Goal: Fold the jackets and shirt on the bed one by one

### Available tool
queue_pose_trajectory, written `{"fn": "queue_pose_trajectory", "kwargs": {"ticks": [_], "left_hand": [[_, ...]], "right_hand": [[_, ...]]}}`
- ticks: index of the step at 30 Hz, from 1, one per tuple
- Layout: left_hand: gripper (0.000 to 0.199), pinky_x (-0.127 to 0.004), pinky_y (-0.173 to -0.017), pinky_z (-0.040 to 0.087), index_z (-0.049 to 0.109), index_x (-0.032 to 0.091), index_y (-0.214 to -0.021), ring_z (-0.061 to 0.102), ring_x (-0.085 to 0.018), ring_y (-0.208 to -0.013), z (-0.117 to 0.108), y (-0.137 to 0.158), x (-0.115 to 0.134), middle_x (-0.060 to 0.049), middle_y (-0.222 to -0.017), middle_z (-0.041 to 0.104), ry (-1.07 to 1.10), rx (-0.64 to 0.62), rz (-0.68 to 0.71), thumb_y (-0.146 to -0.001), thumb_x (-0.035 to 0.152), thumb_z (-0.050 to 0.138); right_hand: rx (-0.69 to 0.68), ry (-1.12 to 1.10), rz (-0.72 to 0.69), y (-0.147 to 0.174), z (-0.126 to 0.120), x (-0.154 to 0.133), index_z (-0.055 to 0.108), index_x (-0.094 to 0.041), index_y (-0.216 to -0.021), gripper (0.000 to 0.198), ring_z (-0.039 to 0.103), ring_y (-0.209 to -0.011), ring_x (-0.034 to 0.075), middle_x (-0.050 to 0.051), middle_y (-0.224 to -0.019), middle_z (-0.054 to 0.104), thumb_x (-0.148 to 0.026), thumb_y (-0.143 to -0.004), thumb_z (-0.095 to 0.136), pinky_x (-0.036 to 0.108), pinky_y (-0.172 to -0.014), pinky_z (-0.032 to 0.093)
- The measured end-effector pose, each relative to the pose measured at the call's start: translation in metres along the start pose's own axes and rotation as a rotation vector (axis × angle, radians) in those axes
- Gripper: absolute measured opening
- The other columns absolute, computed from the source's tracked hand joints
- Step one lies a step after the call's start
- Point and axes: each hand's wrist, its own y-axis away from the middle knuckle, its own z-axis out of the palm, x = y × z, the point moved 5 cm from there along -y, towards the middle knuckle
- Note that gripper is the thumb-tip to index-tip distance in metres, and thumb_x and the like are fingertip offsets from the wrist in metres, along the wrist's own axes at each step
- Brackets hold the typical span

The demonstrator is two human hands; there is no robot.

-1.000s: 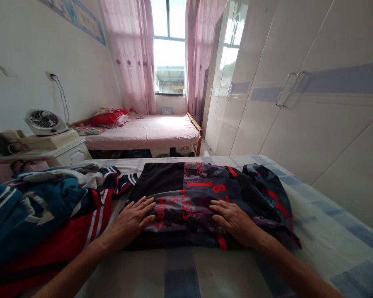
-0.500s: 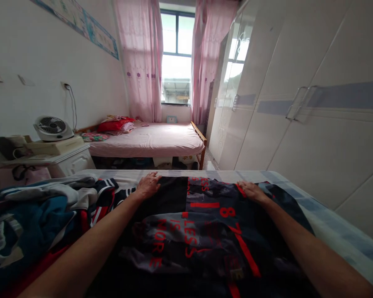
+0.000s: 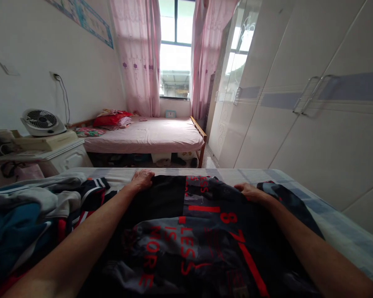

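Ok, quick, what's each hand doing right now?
Left hand: at the dark top's far edge; grip can't be told.
Right hand: also at that edge; grip can't be told.

A garment (image 3: 170, 236) lies on the near bed (image 3: 357, 231), right of a clothes pile (image 3: 43, 207); behind stands the far bed (image 3: 155, 134) before a window (image 3: 175, 58), with a nightstand (image 3: 71, 159) left, wardrobe (image 3: 329, 145) right.

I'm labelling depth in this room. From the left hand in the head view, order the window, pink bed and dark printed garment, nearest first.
1. Dark printed garment: at the left hand, extending rightward.
2. Pink bed: ahead.
3. Window: farthest, beyond the bed.
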Motion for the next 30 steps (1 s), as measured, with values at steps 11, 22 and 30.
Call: {"fn": "queue_pose_trajectory", "kwargs": {"ticks": [11,22,30], "left_hand": [[0.022,-0.04,-0.091,0.04,0.056,0.016,-0.094,0.051,-0.027,-0.102,-0.07,0.112,0.012,-0.013,-0.106,0.056,-0.04,0.404,-0.017,-0.077,0.008,0.045],[0.028,-0.039,-0.087,0.042,0.063,0.016,-0.094,0.054,-0.027,-0.099,-0.038,0.179,0.011,-0.013,-0.098,0.06,-0.06,0.294,0.004,-0.081,0.006,0.04],[0.026,-0.031,-0.074,0.045,0.064,0.018,-0.085,0.056,-0.021,-0.09,-0.026,0.2,0.026,-0.009,-0.095,0.059,-0.033,0.158,0.0,-0.082,0.007,0.041]], "right_hand": [[0.707,0.077,-0.345,0.111,-0.045,-0.039,0.051,-0.022,-0.085,0.011,0.059,-0.077,0.017,0.003,-0.086,0.064,-0.03,-0.078,0.049,0.028,-0.072,0.045],[0.463,0.353,-0.479,0.181,0.015,-0.012,0.048,-0.023,-0.072,0.012,0.061,-0.088,0.018,0.005,-0.098,0.062,-0.019,-0.081,0.042,0.03,-0.078,0.047],[0.449,0.496,-0.269,0.174,0.01,-0.002,0.05,-0.021,-0.077,0.012,0.058,-0.069,0.016,0.004,-0.086,0.059,-0.016,-0.081,0.039,0.029,-0.064,0.042]]}}
